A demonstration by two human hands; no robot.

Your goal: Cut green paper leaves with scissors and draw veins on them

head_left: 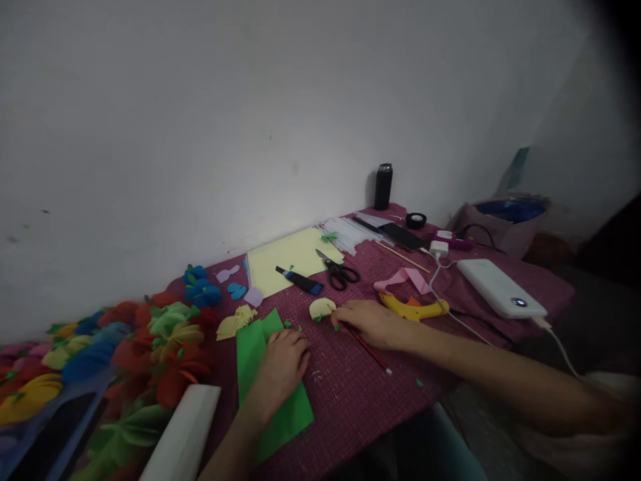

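My left hand [284,361] lies with its fingers loosely spread on folded green paper [248,361], pressing it against the table. To its right, my right hand [368,322] is closed low over the tabletop, fingers on the upper end of a red pencil [370,351]. The pencil's white-tipped end points toward me; its other end is hidden under the hand. Touching or very near those fingertips is a small pale yellow paper piece [320,308], with green scraps around it. Black scissors [340,272] and a dark utility knife [300,279] lie just beyond.
Colourful paper flowers [175,341] crowd the left side, beside a white roll [185,434]. Yellow sheets [275,260] lie at the back. On the right are a yellow glue gun [413,307], pink ribbon [405,280], a power bank [501,288] with cables, and a black bottle [383,187].
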